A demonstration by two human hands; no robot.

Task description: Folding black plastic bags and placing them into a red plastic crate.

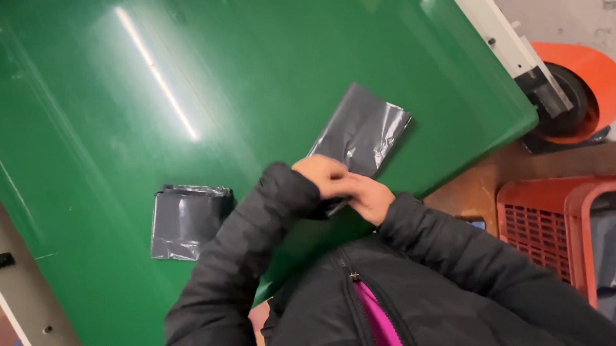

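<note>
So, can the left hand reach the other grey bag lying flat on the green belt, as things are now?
Probably yes. The left hand is busy on the grey bag with the right hand, but the folded grey bag lies apart on the green belt, nothing between.

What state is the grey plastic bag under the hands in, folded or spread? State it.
Folded. The grey plastic bag lies as a compact creased rectangle on the green belt, its near end under the left hand and right hand.

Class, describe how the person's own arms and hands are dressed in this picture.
Both arms wear black, puffy quilted jacket sleeves reaching the wrists. The left hand and right hand are bare, with no gloves. The jacket's zip is partly open over a bright pink layer.
</note>
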